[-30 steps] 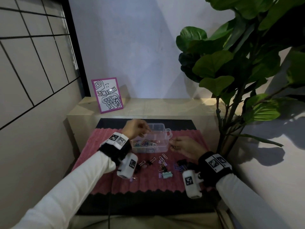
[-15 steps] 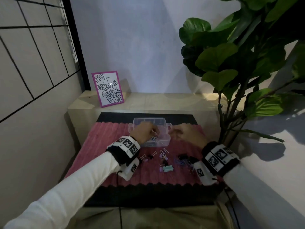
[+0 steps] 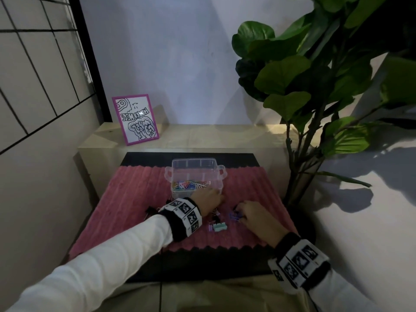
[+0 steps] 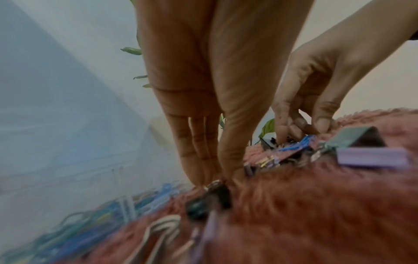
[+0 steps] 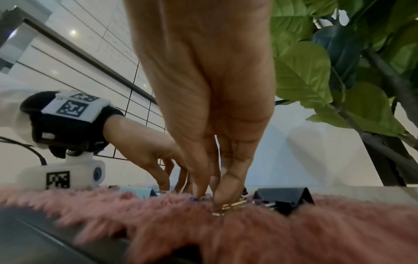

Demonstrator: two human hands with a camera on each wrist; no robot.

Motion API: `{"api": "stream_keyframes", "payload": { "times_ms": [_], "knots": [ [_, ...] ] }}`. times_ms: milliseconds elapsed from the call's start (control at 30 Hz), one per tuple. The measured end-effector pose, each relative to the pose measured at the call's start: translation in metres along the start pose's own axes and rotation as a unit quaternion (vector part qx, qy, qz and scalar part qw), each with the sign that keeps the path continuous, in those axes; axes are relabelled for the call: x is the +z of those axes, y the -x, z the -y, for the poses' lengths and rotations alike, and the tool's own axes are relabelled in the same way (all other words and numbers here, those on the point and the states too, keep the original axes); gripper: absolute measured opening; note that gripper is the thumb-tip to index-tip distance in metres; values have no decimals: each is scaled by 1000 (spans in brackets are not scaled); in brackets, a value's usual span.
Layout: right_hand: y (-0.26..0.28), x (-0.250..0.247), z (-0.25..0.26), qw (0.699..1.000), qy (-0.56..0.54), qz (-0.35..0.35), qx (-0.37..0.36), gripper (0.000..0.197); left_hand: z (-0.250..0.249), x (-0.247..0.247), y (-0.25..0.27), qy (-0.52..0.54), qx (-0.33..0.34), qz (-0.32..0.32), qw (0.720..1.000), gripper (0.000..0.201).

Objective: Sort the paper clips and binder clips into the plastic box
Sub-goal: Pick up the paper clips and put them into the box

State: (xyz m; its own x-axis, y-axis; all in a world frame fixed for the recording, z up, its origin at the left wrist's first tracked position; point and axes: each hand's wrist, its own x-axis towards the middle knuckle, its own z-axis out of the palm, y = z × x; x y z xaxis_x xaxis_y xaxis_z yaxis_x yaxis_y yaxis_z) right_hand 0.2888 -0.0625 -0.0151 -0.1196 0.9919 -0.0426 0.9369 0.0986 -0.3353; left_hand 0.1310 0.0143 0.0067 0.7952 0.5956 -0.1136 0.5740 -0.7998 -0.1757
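A clear plastic box stands at the back of the pink rug, with coloured paper clips lying in it. My left hand is down on the rug just in front of the box. Its fingertips pinch the silver handle of a small black binder clip. To its right, my right hand pinches a gold paper clip on the rug beside a black binder clip. A teal binder clip and a purple one lie between the hands.
A large potted plant rises close on the right. A pink-framed card leans on the wooden ledge behind the rug. A tiled wall runs along the left. A white paper clip lies near the box.
Both hands have come down from the box's rim to the loose clips on the rug in front of it, and their fingertips have closed on clips.
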Motion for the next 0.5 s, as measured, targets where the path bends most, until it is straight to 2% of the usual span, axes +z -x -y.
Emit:
{"api": "stream_keyframes", "payload": {
  "times_ms": [200,300,400,500],
  "knots": [
    [-9,3,11,998,50,9,29,43,10,2,-1,78,1,18,997,26],
    [-11,10,17,997,71,0,28,43,15,-2,-1,144,-5,23,989,19],
    [-12,9,14,1000,-12,-20,-3,23,25,-1,1,201,-14,17,979,12],
    [-11,-1,6,986,-168,-20,16,11,36,2,5,281,-40,-1,959,15]
  ]
}}
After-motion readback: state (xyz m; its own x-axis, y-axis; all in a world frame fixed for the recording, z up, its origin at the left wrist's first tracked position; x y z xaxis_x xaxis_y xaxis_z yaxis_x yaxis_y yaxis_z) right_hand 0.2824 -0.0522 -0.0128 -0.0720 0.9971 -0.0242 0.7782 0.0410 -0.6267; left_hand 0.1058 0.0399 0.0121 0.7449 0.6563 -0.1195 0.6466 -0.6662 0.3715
